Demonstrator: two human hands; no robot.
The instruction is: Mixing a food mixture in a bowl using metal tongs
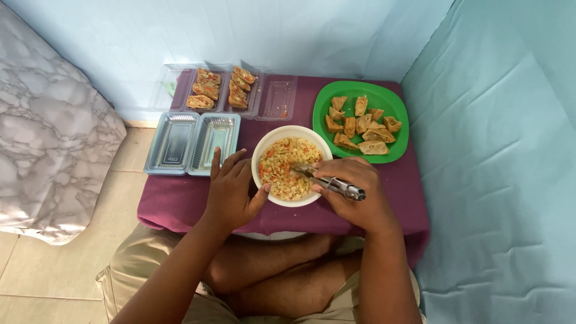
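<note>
Nearest the camera: the person's crossed bare legs and khaki shorts (138, 264), seated against the near edge of a low table with a dark purple cloth (180, 201).

Left hand (231, 189): fingers loosely spread, palm cupped against the left outer wall of the round white bowl (262, 147), thumb touching the rim at the lower left. It steadies the bowl, clamping nothing else.

Right hand (354, 189): fingers curled closed around the handles of metal tongs (333, 183). Tong tips point left into the bowl and rest in the yellow crumbly filling with orange bits (285, 165). Whether the tips pinch any filling, cannot tell.

The bowl sits on the table's near middle, directly between the two hands, touching both.

Left of the bowl, just beyond the left fingertips: two empty clear rectangular plastic trays (192, 143) side by side.

Right and behind the bowl: square green plastic plate (387, 99) with brown fried tofu pieces (360, 126), plate edge just beside the bowl rim.

Far edge: clear plastic containers (279, 96), two of them holding stuffed tofu pieces with orange filling (222, 87), one near-empty.

Beyond: pale blue sheet wall (300, 36). Far left: grey marbled fabric (48, 132) over the tiled floor.
</note>
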